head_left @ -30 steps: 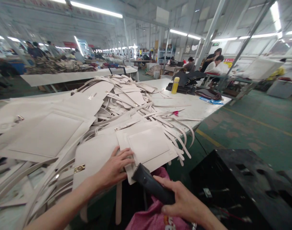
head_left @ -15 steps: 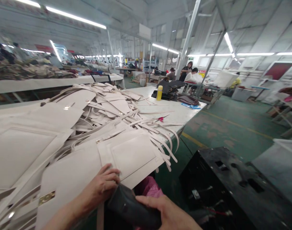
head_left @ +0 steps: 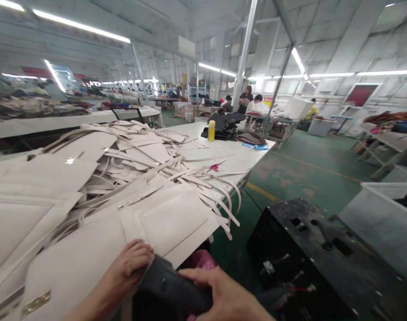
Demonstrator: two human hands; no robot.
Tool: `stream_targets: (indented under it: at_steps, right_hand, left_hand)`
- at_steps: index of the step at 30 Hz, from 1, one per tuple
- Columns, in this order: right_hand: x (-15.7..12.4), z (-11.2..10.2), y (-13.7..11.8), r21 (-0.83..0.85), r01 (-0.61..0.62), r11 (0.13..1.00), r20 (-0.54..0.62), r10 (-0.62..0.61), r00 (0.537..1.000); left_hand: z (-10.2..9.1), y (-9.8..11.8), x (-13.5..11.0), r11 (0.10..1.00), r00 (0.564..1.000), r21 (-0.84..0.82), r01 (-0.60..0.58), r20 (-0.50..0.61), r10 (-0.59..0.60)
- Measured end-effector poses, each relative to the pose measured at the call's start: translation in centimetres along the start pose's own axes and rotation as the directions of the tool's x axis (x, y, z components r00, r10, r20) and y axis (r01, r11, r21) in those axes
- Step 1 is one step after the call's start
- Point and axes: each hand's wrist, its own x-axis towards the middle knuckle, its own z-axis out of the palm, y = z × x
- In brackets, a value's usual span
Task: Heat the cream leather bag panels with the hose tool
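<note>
A black handheld tool point(head_left: 170, 290) lies low in the view between both hands. My right hand point(head_left: 219, 294) is wrapped over its right end. My left hand point(head_left: 128, 269) curls against its left end and rests on the near edge of a cream leather panel point(head_left: 170, 225) with a stitched pocket. That panel tops a big heap of cream bag panels and straps point(head_left: 133, 160) on the white table point(head_left: 243, 156). A brass clasp point(head_left: 36, 303) shows on a panel at the lower left.
A black perforated box point(head_left: 310, 249) stands on the green floor to my right, with a white bin point(head_left: 384, 218) beyond it. A yellow bottle point(head_left: 211, 130) and dark bags point(head_left: 228, 125) sit at the table's far end. People work at distant tables. Pink cloth point(head_left: 198, 258) lies under the tool.
The view has swung right and dropped. My left hand drew back from the panel's face onto the tool's end, and the tool came lower and closer between both hands.
</note>
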Motion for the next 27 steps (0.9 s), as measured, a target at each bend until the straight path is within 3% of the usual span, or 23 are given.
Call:
stream_targets:
  at_steps: [3, 5, 7, 14, 18, 21, 23, 25, 27]
  right_hand:
    - [-0.9, -0.8, 1.4, 0.074, -0.042, 0.996, -0.164, 0.053, 0.985]
    - [-1.6, -1.2, 2.1, 0.028, -0.067, 0.997, -0.299, 0.072, 0.952]
    - [-2.2, -1.3, 2.4, -0.035, -0.094, 0.995, -0.358, 0.075, 0.931]
    - [-1.5, 0.9, 2.9, -0.198, -0.137, 0.971, -0.226, 0.091, 0.970]
    - [0.3, 1.3, 2.3, -0.130, -0.079, 0.988, -0.209, 0.050, 0.977]
    - [0.7, 0.4, 0.9, -0.018, -0.030, 0.999, -0.265, 0.024, 0.964]
    - [0.0, -0.5, -0.1, 0.013, -0.021, 1.000, -0.339, 0.024, 0.940]
    - [-1.3, -1.4, -0.8, 0.016, -0.013, 1.000, -0.450, 0.019, 0.893]
    - [-3.0, -2.4, -1.1, 0.022, -0.004, 1.000, -0.573, 0.016, 0.819]
  left_hand:
    - [-0.4, 0.9, 1.5, 0.978, 0.975, 0.033, 0.206, 0.080, -0.208]
    - [-0.5, 1.5, 2.7, 0.940, 0.935, 0.049, 0.339, 0.090, -0.342]
    - [-0.7, 1.9, 3.6, 0.912, 0.906, 0.052, 0.408, 0.102, -0.411]
    - [-0.9, 1.5, 5.0, 0.904, 0.894, 0.040, 0.425, 0.138, -0.426]
    - [-1.1, 1.2, 4.8, 0.917, 0.909, -0.028, 0.398, 0.146, -0.390]
    - [-3.0, 1.8, 4.7, 0.909, 0.921, -0.149, 0.390, 0.082, -0.382]
    - [-5.7, 2.6, 5.0, 0.877, 0.912, -0.304, 0.372, -0.054, -0.406]
    - [-9.4, 3.5, 5.6, 0.789, 0.834, -0.522, 0.325, -0.235, -0.499]
    - [-13.2, 4.1, 6.2, 0.669, 0.659, -0.695, 0.263, -0.377, -0.651]
